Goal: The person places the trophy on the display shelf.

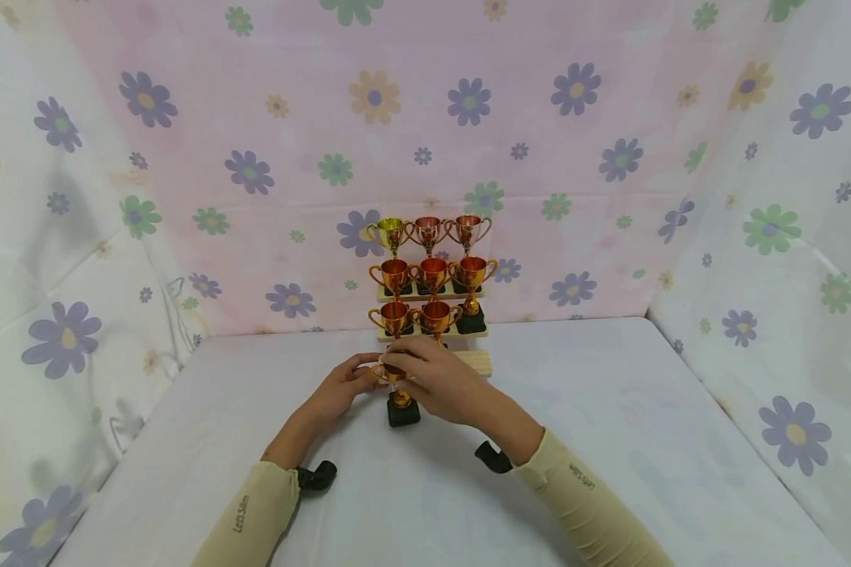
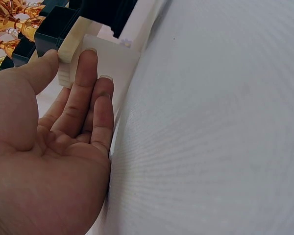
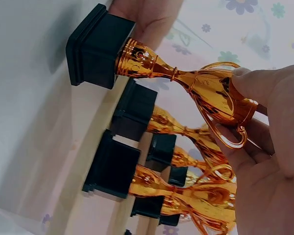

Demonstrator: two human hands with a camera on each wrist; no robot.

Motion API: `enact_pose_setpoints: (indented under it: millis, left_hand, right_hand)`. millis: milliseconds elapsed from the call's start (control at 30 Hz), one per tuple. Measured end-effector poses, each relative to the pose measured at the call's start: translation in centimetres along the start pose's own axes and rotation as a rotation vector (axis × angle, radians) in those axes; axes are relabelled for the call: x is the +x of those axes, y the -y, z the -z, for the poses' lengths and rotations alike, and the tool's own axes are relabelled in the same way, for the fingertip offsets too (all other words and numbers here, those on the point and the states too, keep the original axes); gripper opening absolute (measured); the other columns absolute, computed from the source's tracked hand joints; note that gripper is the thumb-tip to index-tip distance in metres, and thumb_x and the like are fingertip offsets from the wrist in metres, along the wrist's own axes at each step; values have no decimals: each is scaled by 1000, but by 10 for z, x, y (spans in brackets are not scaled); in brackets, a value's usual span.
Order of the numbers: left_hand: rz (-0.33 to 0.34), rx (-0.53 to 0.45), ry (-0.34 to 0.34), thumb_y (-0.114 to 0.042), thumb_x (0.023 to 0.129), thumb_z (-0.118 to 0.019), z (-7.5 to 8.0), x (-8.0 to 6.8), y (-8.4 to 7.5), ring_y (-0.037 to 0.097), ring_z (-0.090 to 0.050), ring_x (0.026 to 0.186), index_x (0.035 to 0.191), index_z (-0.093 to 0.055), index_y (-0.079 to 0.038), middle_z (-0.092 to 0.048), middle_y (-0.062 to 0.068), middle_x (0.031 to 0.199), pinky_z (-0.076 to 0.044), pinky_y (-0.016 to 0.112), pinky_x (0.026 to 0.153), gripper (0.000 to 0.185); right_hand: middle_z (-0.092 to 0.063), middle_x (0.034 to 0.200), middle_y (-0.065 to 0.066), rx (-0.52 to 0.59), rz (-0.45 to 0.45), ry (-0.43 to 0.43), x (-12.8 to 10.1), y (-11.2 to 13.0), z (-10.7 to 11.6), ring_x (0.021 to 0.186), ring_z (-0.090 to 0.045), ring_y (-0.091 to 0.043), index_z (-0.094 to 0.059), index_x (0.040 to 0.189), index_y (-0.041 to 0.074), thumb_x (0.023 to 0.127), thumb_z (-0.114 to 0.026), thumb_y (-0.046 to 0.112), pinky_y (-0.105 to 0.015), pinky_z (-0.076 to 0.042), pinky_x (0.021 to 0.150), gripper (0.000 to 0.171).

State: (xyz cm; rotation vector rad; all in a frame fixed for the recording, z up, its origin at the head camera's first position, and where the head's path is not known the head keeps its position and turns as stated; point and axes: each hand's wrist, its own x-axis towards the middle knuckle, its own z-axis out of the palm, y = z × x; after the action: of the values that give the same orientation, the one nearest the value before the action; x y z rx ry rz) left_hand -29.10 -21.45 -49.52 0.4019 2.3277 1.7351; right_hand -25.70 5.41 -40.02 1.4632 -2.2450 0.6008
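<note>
My right hand grips a gold two-handled trophy by its cup, thumb on one side and fingers on the other. Its black square base is just in front of the stand's lowest shelf; whether it touches the table cannot be told. The wooden tiered stand bears several trophies in rows. At its left end my left hand pinches the shelf end, thumb above and fingers below. A pale side panel lies against those fingertips. My right hand hides part of the lowest shelf in the head view.
A yellow-gold trophy and two pinkish ones stand on the top row, orange-gold ones below. The white-covered table spreads around the stand. Flowered cloth hangs behind and at both sides.
</note>
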Motion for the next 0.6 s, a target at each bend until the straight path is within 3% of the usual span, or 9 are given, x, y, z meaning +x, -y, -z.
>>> enact_pose_setpoints:
  millis: [333, 600]
  left_hand:
    - [-20, 6, 3, -27, 112, -57, 1, 1, 2, 20, -68, 115, 158, -45, -6, -71, 17, 129, -49, 47, 109, 52]
    - [17, 16, -15, -33, 111, -58, -1, 1, -2, 20, -68, 115, 156, -48, -12, -74, 10, 123, -47, 39, 105, 51]
  right_hand:
    - [-62, 139, -8, 14, 22, -51, -2, 3, 18, 131, -58, -22, -67, 140, 6, 94, -82, 6, -33, -49, 112, 48]
    - [-61, 139, -9, -17, 52, -75, -4, 3, 33, 129, -59, -22, -66, 141, 5, 98, -77, 8, -34, -51, 108, 44]
